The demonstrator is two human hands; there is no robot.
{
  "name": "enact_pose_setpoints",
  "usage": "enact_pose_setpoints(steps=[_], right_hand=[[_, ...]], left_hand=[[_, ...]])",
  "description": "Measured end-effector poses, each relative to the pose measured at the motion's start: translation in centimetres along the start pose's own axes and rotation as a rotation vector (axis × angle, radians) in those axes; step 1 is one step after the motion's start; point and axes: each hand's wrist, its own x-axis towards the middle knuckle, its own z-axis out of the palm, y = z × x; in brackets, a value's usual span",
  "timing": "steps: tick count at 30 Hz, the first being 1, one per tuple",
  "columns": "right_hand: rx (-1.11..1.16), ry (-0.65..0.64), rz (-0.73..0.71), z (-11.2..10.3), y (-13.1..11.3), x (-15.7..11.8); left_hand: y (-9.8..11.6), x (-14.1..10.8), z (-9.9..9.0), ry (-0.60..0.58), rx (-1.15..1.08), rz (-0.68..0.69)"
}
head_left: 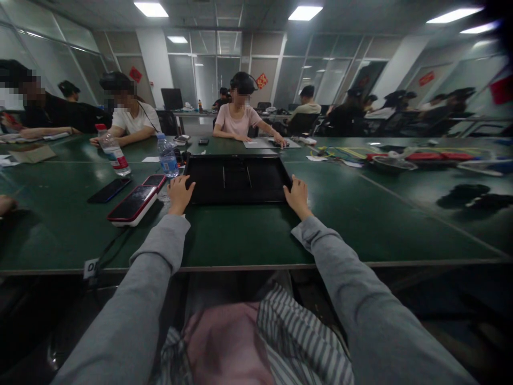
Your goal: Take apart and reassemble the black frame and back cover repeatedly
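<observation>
A shallow black rectangular tray [208, 180] with a raised rim lies on the green table in front of me. Two thin upright lines and a small dark part show near its middle. My left hand [180, 193] holds the tray's left edge, thumb on the inner side. At the right edge, my right hand [297, 197] grips it the same way. The far sides of both hands' fingers are partly hidden.
Left of the tray are a water bottle [167, 156], a red-labelled bottle [114, 152], a dark phone [109, 190] and a red-edged device [134, 205] with a cable. Across the table, a person in pink [239, 118] reaches over a grey sheet. Dark items [467, 198] lie right.
</observation>
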Motion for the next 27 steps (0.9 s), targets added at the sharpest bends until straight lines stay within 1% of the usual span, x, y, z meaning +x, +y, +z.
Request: enact_pose_setpoints(steps=[2, 4, 6, 8, 12, 16, 18, 22, 24, 27], right_hand=[[0.066, -0.033, 0.069, 0.1, 0.8, 0.4], [0.122, -0.062, 0.116, 0.3, 1.5, 0.8], [0.167, -0.064, 0.130, 0.5, 2.0, 1.0], [0.206, -0.058, 0.132, 0.6, 2.3, 1.3], [0.290, -0.073, 0.174, 0.2, 2.8, 1.7], [0.395, -0.169, 0.271, -0.9, 3.5, 1.9], [0.453, -0.216, 0.295, -1.5, 3.9, 1.9], [0.586, -0.234, 0.268, -2.2, 4.0, 1.9], [0.615, -0.222, 0.249, -2.3, 3.9, 1.9], [0.694, -0.214, 0.258, -2.0, 4.1, 2.1]], left_hand=[[-1.2, 0.6, -0.1, 0.025, -0.048, -0.148], [-2.3, 1.2, 0.0, -0.047, -0.134, -0.259], [-3.2, 1.5, 0.4, -0.106, -0.203, -0.317], [-3.8, 1.7, 0.8, -0.112, -0.247, -0.351], [-4.4, 2.0, 1.4, -0.100, -0.314, -0.390], [-4.9, 2.3, 1.5, -0.077, -0.361, -0.423], [-4.9, 2.3, 1.4, -0.061, -0.382, -0.433], [-4.5, 1.9, 0.7, -0.053, -0.394, -0.428], [-4.2, 1.8, 0.5, -0.063, -0.395, -0.417], [-4.1, 1.7, 0.7, -0.076, -0.394, -0.385]])
